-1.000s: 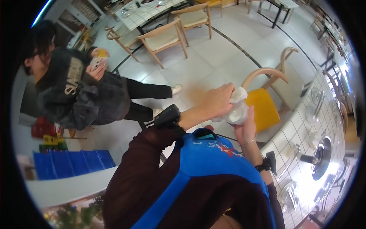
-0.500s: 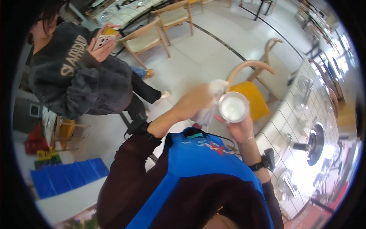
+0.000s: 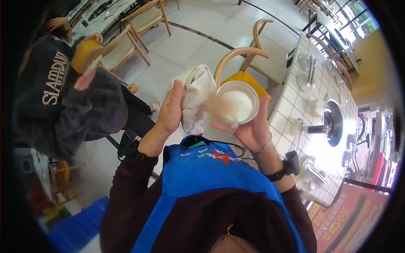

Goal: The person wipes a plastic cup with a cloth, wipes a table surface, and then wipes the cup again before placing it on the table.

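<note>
My right hand (image 3: 247, 128) grips a clear glass (image 3: 235, 105) from below, its open mouth tilted toward me. My left hand (image 3: 171, 110) holds a white cloth (image 3: 195, 95) bunched against the glass's left side. Both hands are raised in front of my chest, over the blue apron. A black band sits on each wrist.
A white tiled table (image 3: 320, 126) with a round built-in burner, glasses and dishes runs along the right. A wooden chair with a yellow seat (image 3: 242, 76) stands just beyond my hands. A person in a dark sweatshirt (image 3: 63, 101) sits at left holding a phone.
The glass has come nearer and tilted further toward me. My left hand has moved the cloth from beside the rim to the glass's left side. My head has turned right.
</note>
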`<state>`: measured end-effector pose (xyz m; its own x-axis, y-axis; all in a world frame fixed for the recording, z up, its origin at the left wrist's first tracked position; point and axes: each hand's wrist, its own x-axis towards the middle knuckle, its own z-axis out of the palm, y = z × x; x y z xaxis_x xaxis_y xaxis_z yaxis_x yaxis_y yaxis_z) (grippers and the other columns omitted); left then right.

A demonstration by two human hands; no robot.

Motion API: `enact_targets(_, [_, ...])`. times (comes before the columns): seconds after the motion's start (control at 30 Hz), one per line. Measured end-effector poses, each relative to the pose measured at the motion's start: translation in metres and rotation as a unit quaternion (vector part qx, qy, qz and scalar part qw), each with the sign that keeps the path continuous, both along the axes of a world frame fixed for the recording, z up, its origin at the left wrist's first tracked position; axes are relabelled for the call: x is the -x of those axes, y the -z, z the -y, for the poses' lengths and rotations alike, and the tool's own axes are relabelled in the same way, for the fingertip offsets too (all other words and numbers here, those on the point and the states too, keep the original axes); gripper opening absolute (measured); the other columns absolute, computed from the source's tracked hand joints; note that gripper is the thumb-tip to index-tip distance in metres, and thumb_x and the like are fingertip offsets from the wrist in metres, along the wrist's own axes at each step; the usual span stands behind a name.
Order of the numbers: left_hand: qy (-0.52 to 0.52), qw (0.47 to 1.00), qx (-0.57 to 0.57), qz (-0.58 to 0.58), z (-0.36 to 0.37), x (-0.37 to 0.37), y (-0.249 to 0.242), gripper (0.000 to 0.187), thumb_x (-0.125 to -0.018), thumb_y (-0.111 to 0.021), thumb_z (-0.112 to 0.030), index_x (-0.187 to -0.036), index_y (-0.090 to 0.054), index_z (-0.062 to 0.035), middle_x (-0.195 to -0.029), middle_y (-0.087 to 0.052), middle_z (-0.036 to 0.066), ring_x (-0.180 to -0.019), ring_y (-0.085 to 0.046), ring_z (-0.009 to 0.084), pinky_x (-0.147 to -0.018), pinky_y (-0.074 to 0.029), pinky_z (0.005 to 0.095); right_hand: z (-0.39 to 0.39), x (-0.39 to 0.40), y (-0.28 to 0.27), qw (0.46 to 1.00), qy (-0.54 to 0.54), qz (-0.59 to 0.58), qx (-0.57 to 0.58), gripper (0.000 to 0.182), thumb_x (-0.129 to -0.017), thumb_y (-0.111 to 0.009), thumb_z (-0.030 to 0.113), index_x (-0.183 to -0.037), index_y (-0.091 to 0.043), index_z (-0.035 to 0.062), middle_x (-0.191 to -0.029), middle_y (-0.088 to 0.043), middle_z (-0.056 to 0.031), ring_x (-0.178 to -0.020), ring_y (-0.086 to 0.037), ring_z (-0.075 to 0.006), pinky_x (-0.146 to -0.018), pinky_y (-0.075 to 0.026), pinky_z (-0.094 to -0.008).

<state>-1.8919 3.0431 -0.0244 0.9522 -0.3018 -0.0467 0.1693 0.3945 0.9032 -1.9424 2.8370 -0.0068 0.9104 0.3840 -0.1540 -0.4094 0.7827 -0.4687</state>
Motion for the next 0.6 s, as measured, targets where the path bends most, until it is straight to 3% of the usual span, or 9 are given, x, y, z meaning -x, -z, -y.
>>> enact_targets(0.1, [0.054, 0.998, -0.009, 0.024, 0.014, 0.003, -0.003, 0.054, -0.099, -0.031, -0.042, -0.126, -0.046, 0.0024, -0.113, -0.057, 0.012, -0.096, -0.058, 0.0162, -0.084, -0.045, 0.0278, -0.002, 0.001, -0.003, 1.0, 0.012, -0.004, 0.0, 0.071, -0.093, -0.02, 0.061, -0.139, -0.029, 0.0085, -0.137, -0.04, -0.0153, -0.123, -0.044, -0.0334, -0.095, -0.042, -0.0588])
enact_targets(0.17, [-0.021, 0.927, -0.183, 0.327, 0.029, 0.002, -0.001, 0.051, -0.098, -0.035, -0.04, -0.124, -0.048, 0.0025, -0.117, -0.055, 0.016, -0.094, -0.06, 0.0206, -0.082, -0.047, 0.0323, -0.001, 0.0, -0.004, 0.999, 0.027, -0.015, 0.01, 0.067, -0.094, -0.022, 0.058, -0.138, -0.03, 0.0082, -0.136, -0.041, -0.0153, -0.122, -0.045, -0.0335, -0.095, -0.042, -0.0582])
enact_targets(0.23, [0.041, 0.927, -0.224, 0.298, 0.025, 0.007, -0.021, 0.047, -0.095, -0.041, -0.035, -0.121, -0.05, 0.0029, -0.122, -0.05, 0.019, -0.095, -0.06, 0.0272, -0.084, -0.046, 0.035, 0.005, -0.003, -0.004, 0.998, 0.046, -0.031, 0.029, 0.063, -0.094, -0.025, 0.056, -0.137, -0.034, 0.012, -0.137, -0.041, -0.0119, -0.124, -0.043, -0.034, -0.095, -0.041, -0.0586])
enact_targets(0.3, [0.081, 0.848, -0.369, 0.372, 0.023, 0.006, -0.025, 0.043, -0.091, -0.049, -0.029, -0.12, -0.051, 0.0019, -0.126, -0.047, 0.019, -0.097, -0.059, 0.0292, -0.087, -0.045, 0.0333, 0.011, -0.005, -0.004, 0.997, 0.062, -0.042, 0.026, 0.064, -0.093, -0.027, 0.056, -0.136, -0.035, 0.0098, -0.135, -0.043, -0.0136, -0.121, -0.045, -0.035, -0.094, -0.042, -0.058])
enact_targets(0.43, [0.075, 0.842, -0.369, 0.386, 0.005, -0.002, -0.022, 0.04, -0.088, -0.053, -0.023, -0.12, -0.052, 0.0015, -0.125, -0.047, 0.018, -0.102, -0.057, 0.0295, -0.088, -0.043, 0.0319, 0.015, -0.011, -0.007, 0.995, 0.086, -0.052, 0.018, 0.064, -0.092, -0.029, 0.055, -0.134, -0.037, 0.007, -0.132, -0.046, -0.0159, -0.117, -0.049, -0.0395, -0.092, -0.044, -0.0576])
enact_targets(0.5, [-0.024, 0.89, -0.294, 0.347, 0.002, -0.009, -0.015, 0.039, -0.088, -0.054, -0.021, -0.12, -0.053, 0.0006, -0.125, -0.047, 0.017, -0.106, -0.055, 0.0268, -0.089, -0.043, 0.0315, 0.018, -0.011, -0.004, 0.995, 0.074, -0.05, 0.039, 0.065, -0.092, -0.028, 0.055, -0.134, -0.037, 0.0066, -0.132, -0.046, -0.0157, -0.115, -0.05, -0.0419, -0.092, -0.044, -0.0578])
enact_targets(0.53, [-0.027, 0.935, -0.224, 0.274, 0.006, -0.004, -0.026, 0.037, -0.09, -0.053, -0.02, -0.121, -0.053, -0.001, -0.127, -0.045, 0.016, -0.109, -0.052, 0.0273, -0.091, -0.042, 0.032, 0.017, -0.01, -0.003, 0.996, 0.061, -0.046, 0.04, 0.065, -0.093, -0.027, 0.056, -0.135, -0.037, 0.0068, -0.132, -0.046, -0.0153, -0.116, -0.05, -0.0403, -0.092, -0.044, -0.0573])
enact_targets(0.57, [-0.038, 0.933, -0.23, 0.274, 0.009, -0.001, -0.027, 0.037, -0.09, -0.053, -0.02, -0.121, -0.053, -0.001, -0.127, -0.045, 0.016, -0.109, -0.052, 0.0273, -0.091, -0.042, 0.032, 0.014, -0.009, -0.002, 0.997, 0.05, -0.043, 0.044, 0.065, -0.093, -0.027, 0.056, -0.135, -0.036, 0.0071, -0.132, -0.046, -0.0149, -0.116, -0.05, -0.0387, -0.092, -0.044, -0.0567])
enact_targets(0.6, [0.005, 0.964, -0.142, 0.224, 0.012, 0.001, -0.026, 0.036, -0.091, -0.05, -0.021, -0.122, -0.053, -0.0018, -0.128, -0.044, 0.016, -0.111, -0.051, 0.0277, -0.094, -0.04, 0.033, 0.009, -0.009, -0.002, 0.998, 0.038, -0.04, 0.043, 0.065, -0.093, -0.027, 0.056, -0.135, -0.036, 0.0071, -0.132, -0.046, -0.0149, -0.116, -0.05, -0.0387, -0.092, -0.044, -0.0567])
